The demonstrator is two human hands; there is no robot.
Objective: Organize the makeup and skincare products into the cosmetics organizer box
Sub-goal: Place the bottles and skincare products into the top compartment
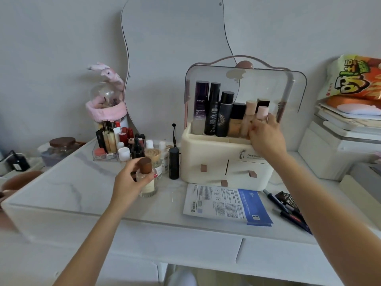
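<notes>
The cream organizer box (208, 153) stands mid-table with its clear lid (268, 83) raised. Its top compartment holds several bottles in a row, dark ones on the left. My right hand (266, 135) grips a pink-capped bottle (262, 112) at the right end of that row. My left hand (132, 180) grips a clear perfume bottle with a brown wooden cap (145, 166) standing on the table left of the box. More small bottles, one a black tube (174, 163), stand between that bottle and the box.
A clear tray of lipsticks and small jars (115, 141) sits at the back left by a wavy mirror (175, 38). A sheet-mask packet (224, 203) and pens (288, 211) lie in front of the box. Stacked boxes and a snack bag (354, 77) fill the right.
</notes>
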